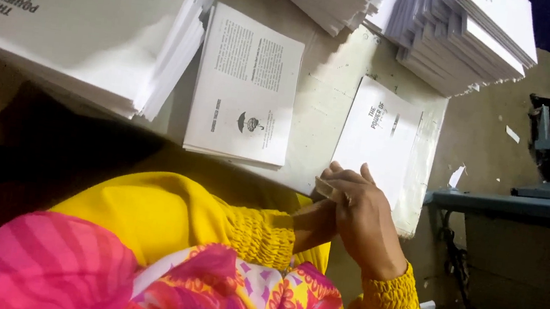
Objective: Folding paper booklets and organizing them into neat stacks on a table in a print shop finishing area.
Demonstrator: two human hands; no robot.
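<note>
Head view, looking down on a print-finishing bench. At lower centre the person's right hand [368,218] lies over the left hand [315,217]; the fingers of the right are curled and drawn together, and between the two hands a small flat tan piece [328,190], perhaps a folding stick or a strip of card, is pinched. The left hand is mostly covered, so how its fingers stand cannot be told. Both wrists leave gathered yellow sleeves [258,233].

Just above the hands, touching the fingertips, lies a single white printed sheet [378,136], title side up, set askew near the right edge of the table [330,77]. To its left, at centre frame, sits a low pile of folded printed sections [245,88] with text and a small emblem. A tall stack of the same white sheets [75,18] fills the upper left; staggered bundles [465,31] occupy the upper right. A blue-grey machine frame [549,202] stands at the right.

Judgement on technique: the work in hand seems to be creasing or squaring the single sheet. It would go best with the sheet first turned square to the table edge, one hand holding it flat, the tan piece drawn along the fold in one firm stroke.
</note>
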